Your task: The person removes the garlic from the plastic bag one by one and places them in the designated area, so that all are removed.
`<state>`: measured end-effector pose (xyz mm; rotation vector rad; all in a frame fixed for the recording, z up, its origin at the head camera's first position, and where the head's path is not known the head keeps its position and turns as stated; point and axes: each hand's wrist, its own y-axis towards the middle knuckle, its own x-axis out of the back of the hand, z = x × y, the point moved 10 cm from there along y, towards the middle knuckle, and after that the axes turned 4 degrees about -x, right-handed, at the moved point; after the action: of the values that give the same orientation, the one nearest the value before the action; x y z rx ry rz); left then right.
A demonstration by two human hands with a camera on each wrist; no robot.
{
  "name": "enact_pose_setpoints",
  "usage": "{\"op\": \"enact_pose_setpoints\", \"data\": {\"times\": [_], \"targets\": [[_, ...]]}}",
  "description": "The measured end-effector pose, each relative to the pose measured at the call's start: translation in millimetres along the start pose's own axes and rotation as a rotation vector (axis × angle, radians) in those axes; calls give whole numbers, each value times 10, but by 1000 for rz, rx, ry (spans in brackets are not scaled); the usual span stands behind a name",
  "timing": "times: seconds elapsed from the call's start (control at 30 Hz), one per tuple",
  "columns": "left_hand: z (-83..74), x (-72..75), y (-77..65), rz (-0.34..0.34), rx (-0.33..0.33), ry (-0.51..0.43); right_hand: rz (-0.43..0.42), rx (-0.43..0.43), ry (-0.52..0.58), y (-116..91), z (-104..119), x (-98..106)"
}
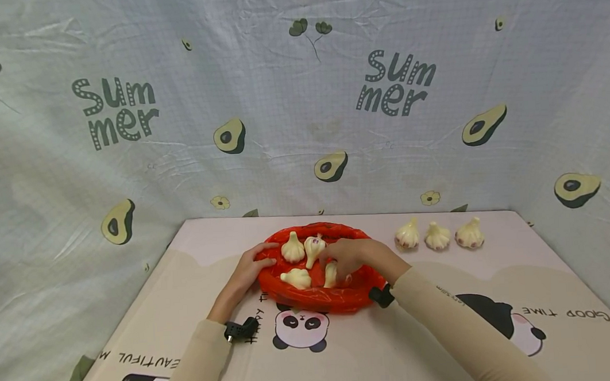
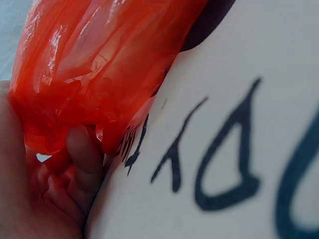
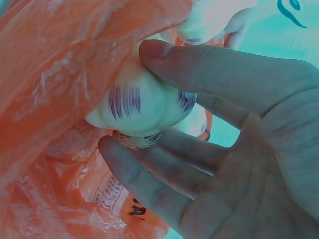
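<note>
A red plastic bag (image 1: 323, 300) sits on the table with its mouth spread wide and its rim rolled into a ring. Several white garlic bulbs (image 1: 293, 248) lie inside. My left hand (image 1: 248, 268) grips the bag's left edge, the thin plastic between thumb and fingers. Reaching into the bag from the right, my right hand (image 1: 347, 256) holds a garlic bulb (image 3: 144, 102) with purple streaks and a rooty base. The thumb lies over that bulb and the fingers curl below it. From the head, this hand covers part of the bag's inside.
Three more garlic bulbs (image 1: 437, 236) stand in a row at the back right of the table. The table cover (image 1: 396, 347) carries printed pandas and lettering. A pale curtain (image 1: 279, 100) with avocado prints hangs behind and along both sides.
</note>
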<state>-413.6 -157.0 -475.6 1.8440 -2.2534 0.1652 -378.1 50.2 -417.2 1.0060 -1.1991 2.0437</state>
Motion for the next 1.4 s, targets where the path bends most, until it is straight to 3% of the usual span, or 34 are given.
{"op": "enact_pose_setpoints", "data": {"times": [1.4], "targets": [[12, 5, 14, -1, 6, 18, 53, -29, -52, -14, -56, -26]]}}
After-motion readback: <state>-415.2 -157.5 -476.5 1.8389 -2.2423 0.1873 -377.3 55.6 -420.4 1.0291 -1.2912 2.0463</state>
